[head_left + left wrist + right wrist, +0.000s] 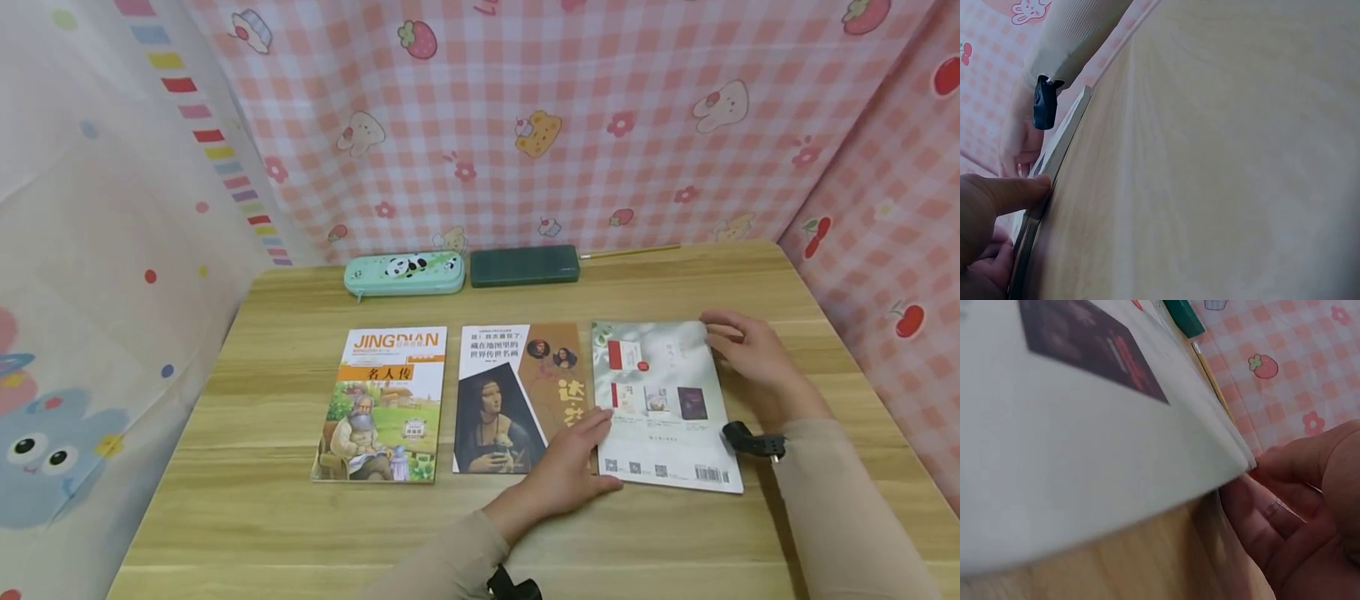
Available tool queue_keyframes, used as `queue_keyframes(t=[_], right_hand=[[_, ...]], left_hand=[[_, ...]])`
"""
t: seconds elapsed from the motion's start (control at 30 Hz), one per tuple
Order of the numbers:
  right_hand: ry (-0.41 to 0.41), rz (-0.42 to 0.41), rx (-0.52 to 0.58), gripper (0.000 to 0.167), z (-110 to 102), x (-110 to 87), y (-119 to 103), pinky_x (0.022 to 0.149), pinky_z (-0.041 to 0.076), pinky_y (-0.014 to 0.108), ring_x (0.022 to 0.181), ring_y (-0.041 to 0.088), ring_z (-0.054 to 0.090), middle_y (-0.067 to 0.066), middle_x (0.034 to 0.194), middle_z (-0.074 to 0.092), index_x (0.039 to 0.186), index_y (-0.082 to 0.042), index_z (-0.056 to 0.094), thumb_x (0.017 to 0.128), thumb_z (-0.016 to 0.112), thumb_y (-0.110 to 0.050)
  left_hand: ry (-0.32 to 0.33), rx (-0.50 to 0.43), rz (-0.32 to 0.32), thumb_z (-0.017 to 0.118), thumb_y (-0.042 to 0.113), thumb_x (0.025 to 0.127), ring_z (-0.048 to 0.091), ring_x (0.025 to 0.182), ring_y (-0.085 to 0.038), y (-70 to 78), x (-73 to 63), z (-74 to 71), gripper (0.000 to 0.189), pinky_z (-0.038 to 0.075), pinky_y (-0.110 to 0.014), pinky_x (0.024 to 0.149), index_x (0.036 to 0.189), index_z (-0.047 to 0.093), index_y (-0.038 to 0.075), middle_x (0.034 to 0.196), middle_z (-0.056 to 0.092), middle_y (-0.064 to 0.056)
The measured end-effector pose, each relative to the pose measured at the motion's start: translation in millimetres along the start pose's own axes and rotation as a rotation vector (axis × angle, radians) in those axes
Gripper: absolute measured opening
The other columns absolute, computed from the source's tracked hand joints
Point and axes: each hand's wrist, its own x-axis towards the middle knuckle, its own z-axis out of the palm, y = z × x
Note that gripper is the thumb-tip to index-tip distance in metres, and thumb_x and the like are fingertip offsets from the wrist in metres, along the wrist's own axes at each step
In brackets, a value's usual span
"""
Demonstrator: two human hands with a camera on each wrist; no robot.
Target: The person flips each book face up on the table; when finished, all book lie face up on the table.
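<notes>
A pale green-white book (663, 375) lies at the right of a row of three, small book pictures and barcodes on its upper face. My left hand (562, 471) is at its lower left edge, fingers extended over part of the middle book (491, 400), which shows a portrait painting. In the left wrist view the left thumb (1019, 190) touches the book's near edge. At the far right corner is my right hand (757, 358); the right wrist view shows its fingertips (1272, 464) against that corner. Further left lies an orange-titled book (386, 408) with a bearded figure.
Along the back of the wooden table (247, 433) stand a mint panda pencil case (405, 273) and a dark green case (525, 265). A pencil (633, 252) lies beside them. Pink checked curtain (480, 125) hangs right behind the table's back edge.
</notes>
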Motion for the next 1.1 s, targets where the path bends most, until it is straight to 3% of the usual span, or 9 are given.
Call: queue_keyframes(t=[0.1,0.2,0.4,0.57,0.8,0.97,1.1], right_hand=[[-0.042,-0.058,0.028,0.044,-3.9,1.1,9.4,0.076,0.053,0.013,0.101,-0.008,0.056,0.030,0.146,0.046,0.145,0.006,0.047,0.104,0.054,-0.009],[-0.070,-0.112,0.087,0.046,-6.4,1.0,18.2,0.080,0.054,0.011,0.099,-0.015,0.056,0.026,0.143,0.051,0.144,0.011,0.046,0.101,0.058,0.000],[-0.146,-0.161,0.227,0.052,-10.9,0.6,26.7,0.082,0.058,0.018,0.103,-0.006,0.063,-0.011,0.136,0.054,0.145,0.007,0.048,0.095,0.061,0.009],[-0.192,-0.218,0.289,0.054,-17.1,1.5,28.6,0.084,0.058,0.018,0.105,-0.003,0.065,-0.020,0.138,0.051,0.144,0.010,0.047,0.093,0.062,0.014],[-0.282,-0.287,0.498,0.061,-23.0,5.5,30.3,0.084,0.059,0.023,0.108,0.007,0.068,-0.010,0.142,0.057,0.145,-0.003,0.054,0.089,0.060,0.021],[-0.313,-0.282,0.592,0.060,-25.9,6.2,28.5,0.083,0.061,0.027,0.109,0.010,0.068,-0.008,0.137,0.061,0.146,0.000,0.051,0.091,0.055,0.023],[-0.348,-0.337,0.662,0.062,-28.1,6.0,25.7,0.083,0.062,0.031,0.111,0.012,0.067,-0.006,0.141,0.057,0.148,0.000,0.048,0.092,0.049,0.026]], left_hand=[[-0.011,-0.015,0.008,0.086,0.026,0.081,0.035,0.147,-0.025,-1.7,-1.2,-1.2,0.082,0.025,-0.030,0.122,0.148,0.047,-0.003,0.157,0.043,-0.012],[-0.023,-0.017,0.016,0.084,0.027,0.084,0.033,0.148,-0.025,-2.5,-1.9,-2.2,0.080,0.025,-0.033,0.122,0.148,0.047,-0.002,0.158,0.040,-0.011],[-0.025,-0.026,0.025,0.083,0.028,0.085,0.033,0.148,-0.025,-2.7,-2.1,-3.3,0.078,0.026,-0.033,0.122,0.148,0.048,-0.002,0.158,0.042,-0.011],[-0.031,-0.036,0.018,0.083,0.027,0.085,0.033,0.148,-0.025,-3.0,-2.9,-4.7,0.076,0.027,-0.036,0.122,0.147,0.048,-0.002,0.158,0.042,-0.010],[-0.043,-0.039,0.014,0.082,0.027,0.086,0.031,0.149,-0.025,-3.4,-3.3,-5.0,0.075,0.028,-0.041,0.122,0.148,0.048,-0.001,0.157,0.042,-0.010],[-0.049,-0.037,0.006,0.081,0.028,0.087,0.030,0.149,-0.024,-2.7,-3.9,-5.8,0.076,0.030,-0.044,0.121,0.149,0.047,0.000,0.158,0.042,-0.009],[-0.057,-0.040,-0.001,0.082,0.027,0.087,0.029,0.150,-0.022,-3.0,-4.6,-6.7,0.076,0.030,-0.044,0.121,0.149,0.047,0.000,0.158,0.041,-0.008]])
